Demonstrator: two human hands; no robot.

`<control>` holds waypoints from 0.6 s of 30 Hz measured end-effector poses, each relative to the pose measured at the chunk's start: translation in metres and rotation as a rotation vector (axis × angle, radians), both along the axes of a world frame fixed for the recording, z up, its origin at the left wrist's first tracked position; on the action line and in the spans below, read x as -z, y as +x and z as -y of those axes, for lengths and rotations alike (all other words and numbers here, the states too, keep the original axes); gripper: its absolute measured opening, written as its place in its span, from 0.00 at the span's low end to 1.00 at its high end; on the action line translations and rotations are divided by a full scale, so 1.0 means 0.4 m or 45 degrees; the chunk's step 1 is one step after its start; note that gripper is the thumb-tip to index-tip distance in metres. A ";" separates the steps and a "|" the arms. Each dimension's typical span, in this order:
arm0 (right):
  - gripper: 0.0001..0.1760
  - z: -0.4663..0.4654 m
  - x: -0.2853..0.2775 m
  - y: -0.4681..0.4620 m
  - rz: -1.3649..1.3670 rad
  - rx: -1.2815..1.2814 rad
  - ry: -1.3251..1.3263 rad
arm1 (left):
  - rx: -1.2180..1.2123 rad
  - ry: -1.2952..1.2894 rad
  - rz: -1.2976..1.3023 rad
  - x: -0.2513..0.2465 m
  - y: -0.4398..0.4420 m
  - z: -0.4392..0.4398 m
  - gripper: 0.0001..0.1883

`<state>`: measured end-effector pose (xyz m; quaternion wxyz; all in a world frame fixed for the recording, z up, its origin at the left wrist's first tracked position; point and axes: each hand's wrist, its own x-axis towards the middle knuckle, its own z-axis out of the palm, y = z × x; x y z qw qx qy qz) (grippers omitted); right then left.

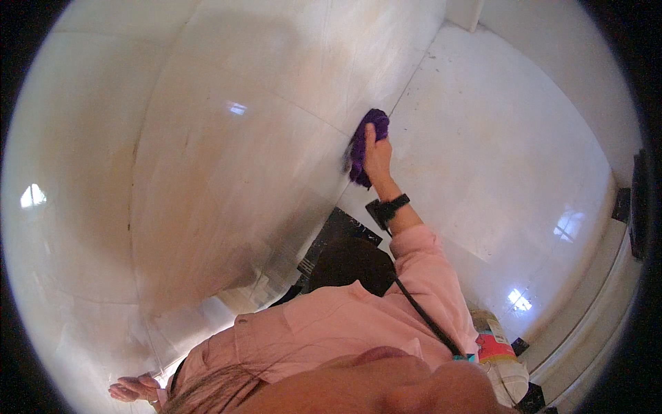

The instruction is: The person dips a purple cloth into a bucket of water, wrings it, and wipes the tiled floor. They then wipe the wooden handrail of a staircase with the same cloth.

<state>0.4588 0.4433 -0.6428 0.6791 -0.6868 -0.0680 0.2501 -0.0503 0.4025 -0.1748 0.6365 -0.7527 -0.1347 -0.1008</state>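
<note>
My right hand (378, 158) is shut on a bunched purple cloth (370, 150), with the thumb lying along its near face. The cloth presses at the seam where a glossy pale tiled surface (248, 171) meets another pale glossy surface (481, 139). A dark reflection of the cloth shows in the tile on its left. A black band with a box-like piece (388, 209) circles my right wrist. At the lower left, my left hand (132, 388) holds nothing; its fingers are extended near the tiles.
Below the right forearm lies a black flat piece (344, 230) beside the seam. A container or bag with a red label (494, 346) stands at lower right, near a stepped pale edge (584, 315). Small dark specks dot the surface beyond the cloth. A dark object (638, 207) is at far right.
</note>
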 end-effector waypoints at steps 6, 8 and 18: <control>0.32 -0.093 -0.085 0.315 0.413 0.122 -0.184 | -0.081 -0.010 0.081 0.001 -0.004 0.005 0.28; 0.36 -0.138 -0.059 0.440 0.411 0.255 -0.303 | 0.005 0.044 0.037 -0.002 -0.019 -0.008 0.27; 0.32 -0.013 -0.106 0.207 0.436 -0.154 -0.167 | -0.069 0.033 0.018 -0.004 -0.004 0.012 0.27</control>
